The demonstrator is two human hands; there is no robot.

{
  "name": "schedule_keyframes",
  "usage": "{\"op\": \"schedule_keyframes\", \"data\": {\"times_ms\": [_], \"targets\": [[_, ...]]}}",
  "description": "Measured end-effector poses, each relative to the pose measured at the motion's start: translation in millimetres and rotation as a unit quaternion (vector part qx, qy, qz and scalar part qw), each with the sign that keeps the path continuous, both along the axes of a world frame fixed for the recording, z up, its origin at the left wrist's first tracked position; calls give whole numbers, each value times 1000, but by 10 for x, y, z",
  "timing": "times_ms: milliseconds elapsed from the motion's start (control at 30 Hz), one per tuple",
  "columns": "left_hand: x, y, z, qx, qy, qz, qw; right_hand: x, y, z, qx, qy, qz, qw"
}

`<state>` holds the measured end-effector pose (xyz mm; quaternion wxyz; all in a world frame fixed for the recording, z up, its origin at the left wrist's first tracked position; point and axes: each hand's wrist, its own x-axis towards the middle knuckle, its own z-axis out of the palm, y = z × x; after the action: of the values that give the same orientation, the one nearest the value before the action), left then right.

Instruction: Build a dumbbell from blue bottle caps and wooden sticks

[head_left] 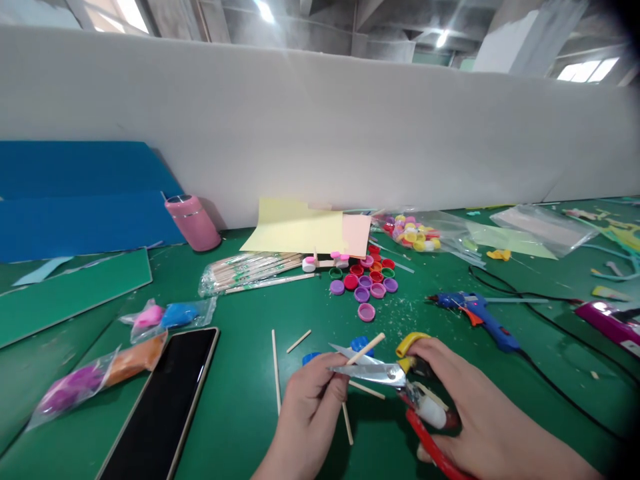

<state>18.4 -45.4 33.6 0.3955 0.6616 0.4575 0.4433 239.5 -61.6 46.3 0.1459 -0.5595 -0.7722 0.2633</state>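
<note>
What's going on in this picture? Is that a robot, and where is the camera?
No robot here! These are a person's two bare hands. There is just one picture, and its camera sits on the person's head, looking forward and down past their own arms.

The left hand pinches a thin wooden stick. The right hand holds scissors with one yellow and one red handle; the blades are spread open at the stick.

On the green table you can see a phone with a dark screen, a blue glue gun, colourful plastic caps, a clear pack of wooden sticks and a pink tumbler.
</note>
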Motion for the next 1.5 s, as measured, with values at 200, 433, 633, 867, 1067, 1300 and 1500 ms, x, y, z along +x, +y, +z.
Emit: {"op": "schedule_keyframes", "data": {"times_ms": [200,433,633,867,1067,1300,1500], "targets": [[-12,7,12,13,30,-8,999,-12,31,46,-14,19,9,1000],[-29,9,17,38,39,-1,999,-30,38,74,-23,24,14,999],[-25,10,-5,60,44,-3,997,-41,44,75,-14,27,19,999],[-32,15,-9,88,62,0,994,-65,60,80,9,31,37,999],[-35,28,14,135,43,-8,990,-73,85,123,-13,-14,34,999],[-55,40,28,113,33,-14,993,-79,93,58,-11,-45,42,998],[-42,39,53,14,-28,12,999,-114,67,31,-31,-14,36,999]]}}
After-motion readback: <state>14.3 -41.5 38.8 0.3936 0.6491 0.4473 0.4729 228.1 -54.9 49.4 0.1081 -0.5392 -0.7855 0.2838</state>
